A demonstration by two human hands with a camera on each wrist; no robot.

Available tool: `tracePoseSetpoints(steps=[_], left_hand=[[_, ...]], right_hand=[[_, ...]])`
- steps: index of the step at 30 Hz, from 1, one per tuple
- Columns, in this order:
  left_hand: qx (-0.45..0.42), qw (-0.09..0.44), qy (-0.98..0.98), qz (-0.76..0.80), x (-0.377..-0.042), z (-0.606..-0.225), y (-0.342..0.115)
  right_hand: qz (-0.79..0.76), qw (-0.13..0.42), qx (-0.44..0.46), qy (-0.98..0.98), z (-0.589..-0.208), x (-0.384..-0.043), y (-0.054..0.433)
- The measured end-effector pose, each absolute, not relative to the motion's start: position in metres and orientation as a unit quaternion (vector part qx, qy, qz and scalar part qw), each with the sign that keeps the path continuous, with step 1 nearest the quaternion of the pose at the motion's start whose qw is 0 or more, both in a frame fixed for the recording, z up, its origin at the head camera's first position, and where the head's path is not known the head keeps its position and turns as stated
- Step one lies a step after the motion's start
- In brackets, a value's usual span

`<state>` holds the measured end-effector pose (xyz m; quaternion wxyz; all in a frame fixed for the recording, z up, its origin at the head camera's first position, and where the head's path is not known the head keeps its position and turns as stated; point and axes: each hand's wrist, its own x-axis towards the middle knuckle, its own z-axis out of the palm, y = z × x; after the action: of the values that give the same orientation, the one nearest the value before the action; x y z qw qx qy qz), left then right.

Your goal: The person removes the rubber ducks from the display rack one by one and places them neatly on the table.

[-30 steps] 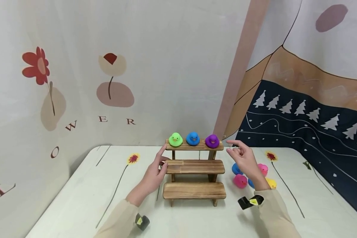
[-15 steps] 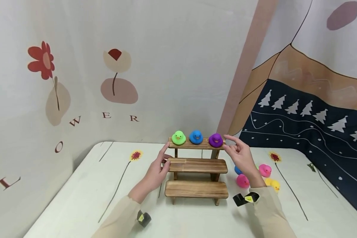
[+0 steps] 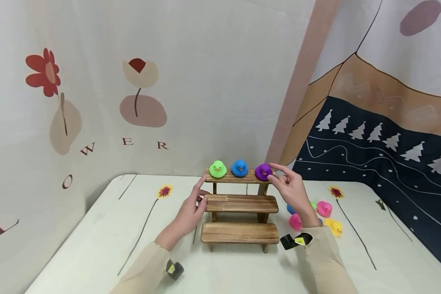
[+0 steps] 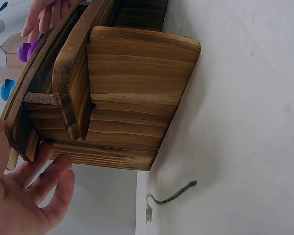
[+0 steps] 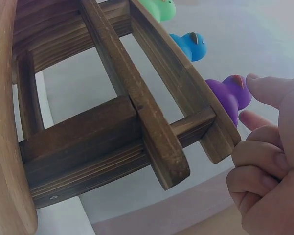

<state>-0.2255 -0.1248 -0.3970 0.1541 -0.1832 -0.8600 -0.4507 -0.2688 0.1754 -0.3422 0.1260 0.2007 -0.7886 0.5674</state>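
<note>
A three-step wooden stand (image 3: 239, 233) is on the white table. On its top step sit a green rubber duck (image 3: 218, 169), a blue rubber duck (image 3: 239, 168) and a purple rubber duck (image 3: 263, 172), in that order from left to right. My right hand (image 3: 290, 190) pinches the purple duck at its right side between thumb and index finger, the other fingers curled in. At the stand's left end, my left hand (image 3: 188, 212) rests with its index fingertip against the top step. In the left wrist view, that hand's other fingers (image 4: 54, 178) are loosely bent and hold nothing.
Right of the stand, partly behind my right forearm, lie several more ducks, among them a pink duck (image 3: 324, 208) and a yellow duck (image 3: 333, 227). A printed cloth wall (image 3: 206, 81) rises close behind the table.
My right hand has moved left from beside the top step to the purple duck, and its thumb and index finger have closed on it. The left hand stays at the stand's left end.
</note>
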Motion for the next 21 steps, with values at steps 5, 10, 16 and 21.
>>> tracePoseSetpoints(steps=[5, 10, 16, 21], left_hand=[[-0.188, 0.159, -0.859, -0.449, -0.226, -0.398, -0.125], [-0.189, 0.164, -0.859, -0.447, -0.226, -0.398, -0.127], [-0.190, 0.158, -0.861, -0.445, -0.228, -0.399, -0.127], [-0.189, 0.154, -0.862, -0.444, -0.228, -0.398, -0.126]], right_hand=[[0.566, 0.118, 0.193, -0.793, -0.340, -0.268, 0.174], [0.564, 0.113, 0.195, -0.794, -0.331, -0.261, 0.165], [0.546, 0.115, 0.179, -0.811, -0.317, -0.248, 0.157], [0.538, 0.117, 0.160, -0.819, -0.312, -0.245, 0.155]])
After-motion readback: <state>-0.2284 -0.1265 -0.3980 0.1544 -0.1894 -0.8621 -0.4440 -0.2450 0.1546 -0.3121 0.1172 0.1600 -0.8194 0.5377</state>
